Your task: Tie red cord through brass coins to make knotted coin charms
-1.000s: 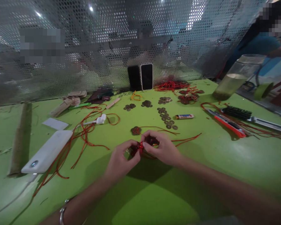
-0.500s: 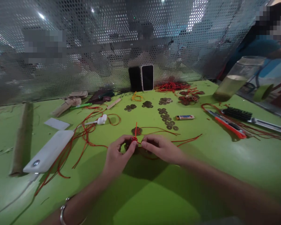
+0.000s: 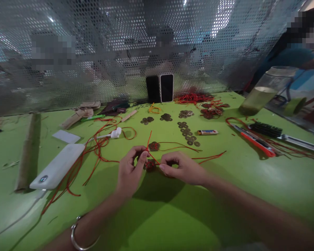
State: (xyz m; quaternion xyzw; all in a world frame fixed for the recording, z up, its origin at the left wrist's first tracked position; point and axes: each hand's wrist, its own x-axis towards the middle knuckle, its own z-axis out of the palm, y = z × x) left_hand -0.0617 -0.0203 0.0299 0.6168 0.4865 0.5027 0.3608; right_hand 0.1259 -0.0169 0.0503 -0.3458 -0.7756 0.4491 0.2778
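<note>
My left hand point(image 3: 129, 170) pinching the red cord point(image 3: 154, 158), my right hand point(image 3: 183, 169) clamped on it too, cord stretched straight between them, coin cluster point(image 3: 150, 166) between my hands, battery point(image 3: 207, 132) beyond my right!

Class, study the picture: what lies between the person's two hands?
In the head view, a red cord runs from the left hand to the right hand, with a small dark-red piece seen just below it.

Left hand point(image 3: 131, 169) pinching, right hand point(image 3: 182, 168) likewise, apart
</note>
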